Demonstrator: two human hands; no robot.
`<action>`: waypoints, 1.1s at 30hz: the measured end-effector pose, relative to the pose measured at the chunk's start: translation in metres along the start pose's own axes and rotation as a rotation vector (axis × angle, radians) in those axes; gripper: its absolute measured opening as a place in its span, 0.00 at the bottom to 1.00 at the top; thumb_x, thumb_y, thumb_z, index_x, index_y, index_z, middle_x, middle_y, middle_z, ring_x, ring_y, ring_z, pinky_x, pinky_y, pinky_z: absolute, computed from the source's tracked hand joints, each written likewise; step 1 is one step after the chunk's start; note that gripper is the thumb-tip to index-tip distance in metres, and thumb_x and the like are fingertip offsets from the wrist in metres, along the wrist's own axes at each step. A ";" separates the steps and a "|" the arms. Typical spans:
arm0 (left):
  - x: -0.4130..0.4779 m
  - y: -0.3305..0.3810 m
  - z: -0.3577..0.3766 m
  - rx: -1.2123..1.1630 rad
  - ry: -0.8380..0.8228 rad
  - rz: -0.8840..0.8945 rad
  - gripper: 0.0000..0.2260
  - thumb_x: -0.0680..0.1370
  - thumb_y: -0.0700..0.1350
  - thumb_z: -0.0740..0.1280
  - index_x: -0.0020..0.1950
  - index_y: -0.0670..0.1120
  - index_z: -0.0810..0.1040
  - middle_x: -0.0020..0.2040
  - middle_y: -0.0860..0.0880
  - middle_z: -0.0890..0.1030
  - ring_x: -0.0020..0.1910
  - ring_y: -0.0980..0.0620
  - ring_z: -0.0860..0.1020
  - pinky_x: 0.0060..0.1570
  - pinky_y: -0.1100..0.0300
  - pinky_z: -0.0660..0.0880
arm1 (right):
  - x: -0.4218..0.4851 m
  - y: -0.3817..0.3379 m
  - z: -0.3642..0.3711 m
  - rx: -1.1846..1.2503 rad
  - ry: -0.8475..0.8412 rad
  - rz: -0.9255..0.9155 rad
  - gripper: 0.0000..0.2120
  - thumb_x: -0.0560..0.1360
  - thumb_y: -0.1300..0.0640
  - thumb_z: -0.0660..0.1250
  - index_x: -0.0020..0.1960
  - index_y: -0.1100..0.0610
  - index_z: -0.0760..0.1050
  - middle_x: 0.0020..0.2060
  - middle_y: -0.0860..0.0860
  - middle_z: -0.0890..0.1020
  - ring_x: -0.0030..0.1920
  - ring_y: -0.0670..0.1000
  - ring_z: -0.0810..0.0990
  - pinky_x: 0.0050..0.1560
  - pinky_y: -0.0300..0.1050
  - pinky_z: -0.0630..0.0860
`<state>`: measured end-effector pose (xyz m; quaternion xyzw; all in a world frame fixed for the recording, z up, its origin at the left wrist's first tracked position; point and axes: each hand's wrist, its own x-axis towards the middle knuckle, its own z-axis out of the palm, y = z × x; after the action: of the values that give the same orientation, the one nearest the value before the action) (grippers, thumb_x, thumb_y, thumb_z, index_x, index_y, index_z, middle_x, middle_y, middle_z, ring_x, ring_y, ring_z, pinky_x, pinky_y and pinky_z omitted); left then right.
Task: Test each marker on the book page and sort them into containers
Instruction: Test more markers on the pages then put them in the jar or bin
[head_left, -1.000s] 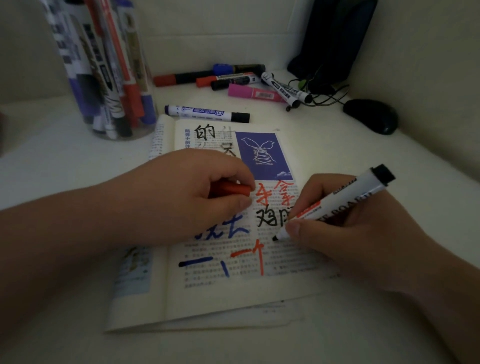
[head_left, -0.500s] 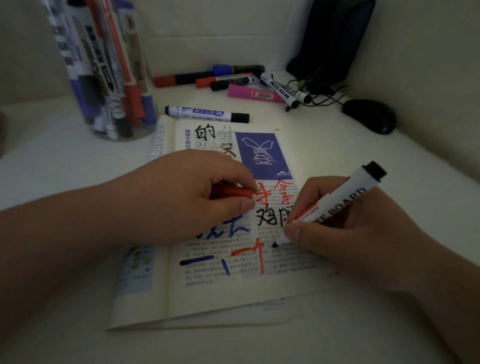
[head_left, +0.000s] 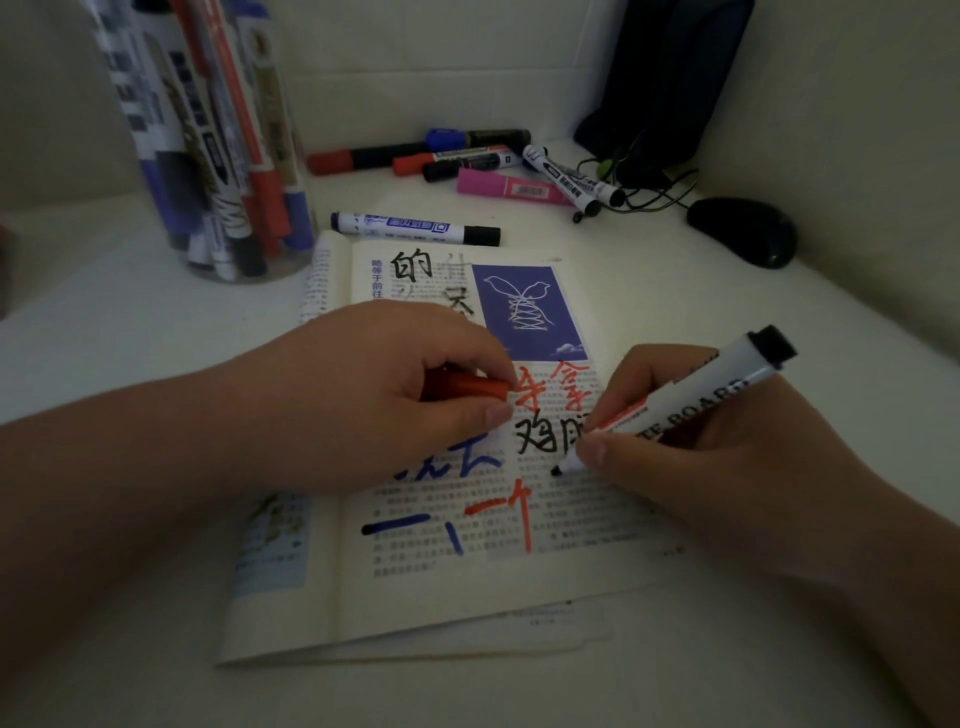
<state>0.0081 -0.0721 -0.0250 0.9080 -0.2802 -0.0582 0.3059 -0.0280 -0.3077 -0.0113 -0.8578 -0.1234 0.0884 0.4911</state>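
Held tilted, white marker (head_left: 691, 395) with black tip on scribbled book page (head_left: 467, 587) mid-surface; red cap (head_left: 467, 387) just left; clear container (head_left: 218, 156), marker-filled, near back-left corner.

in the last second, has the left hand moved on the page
No; the left hand stays below-left of the blue picture, holding the red cap.

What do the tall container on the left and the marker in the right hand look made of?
Container: clear plastic or glass, glossy; the markers inside show through. Marker: smooth white plastic barrel, likely, with printed lettering and black end cap.
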 end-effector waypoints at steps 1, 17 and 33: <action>0.000 0.000 0.000 0.001 0.001 0.002 0.12 0.74 0.61 0.65 0.55 0.63 0.80 0.48 0.63 0.79 0.49 0.64 0.77 0.49 0.61 0.75 | 0.000 0.001 0.000 0.003 -0.009 -0.003 0.07 0.70 0.59 0.76 0.38 0.58 0.79 0.34 0.44 0.85 0.35 0.43 0.84 0.31 0.33 0.76; -0.001 0.001 0.000 -0.071 0.044 0.003 0.10 0.71 0.57 0.72 0.52 0.65 0.81 0.49 0.68 0.80 0.48 0.67 0.79 0.48 0.74 0.72 | 0.002 0.003 -0.002 0.098 -0.042 0.007 0.08 0.71 0.67 0.75 0.38 0.63 0.76 0.31 0.45 0.84 0.33 0.43 0.84 0.30 0.32 0.74; 0.010 -0.030 -0.024 -1.396 0.148 -0.151 0.10 0.72 0.43 0.72 0.49 0.39 0.83 0.34 0.47 0.69 0.30 0.54 0.64 0.26 0.64 0.65 | 0.056 -0.054 0.016 0.654 0.289 -0.200 0.07 0.68 0.58 0.63 0.32 0.53 0.75 0.26 0.59 0.77 0.21 0.53 0.69 0.21 0.35 0.63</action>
<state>0.0372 -0.0456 -0.0224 0.5183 -0.0921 -0.1835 0.8302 0.0142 -0.2519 0.0258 -0.6428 -0.1013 -0.0475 0.7578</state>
